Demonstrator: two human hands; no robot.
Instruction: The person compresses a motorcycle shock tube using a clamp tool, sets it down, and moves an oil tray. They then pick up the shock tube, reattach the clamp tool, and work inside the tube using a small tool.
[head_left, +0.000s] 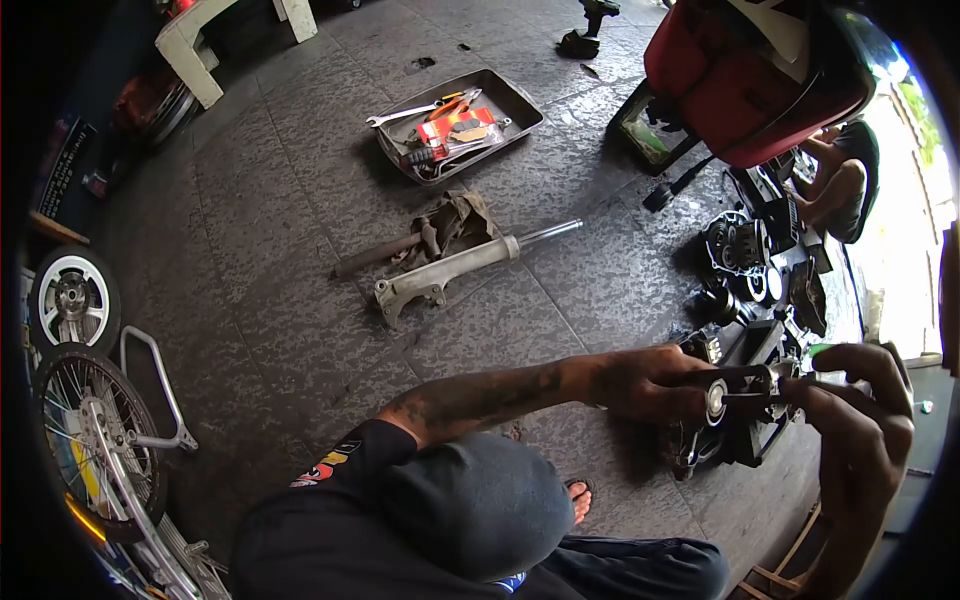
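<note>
My left hand point(650, 388) reaches across from the left, its fingers closed around a slim dark metal part with a round, bright end point(716, 399). At the far end of this part, the thumb and fingertips of my right hand point(862, 410) pinch together. Its exact kind cannot be made out. Beneath both hands stands a dark mechanical assembly point(752, 440), partly covered by them. On the floor ahead lies a motorcycle fork leg point(460, 268) with a shiny tube. Touching it are a brown rag point(463, 222) and a rusty T-shaped bar point(385, 253).
A metal tray point(525, 105) holds wrenches, orange-handled pliers and a red packet. Engine parts point(738, 243) lie at right, near a seated person point(848, 180). Wheels point(75, 295) stand at left. A red-covered object point(700, 85), a cordless drill point(590, 28) and a white stool point(190, 60) are farther off.
</note>
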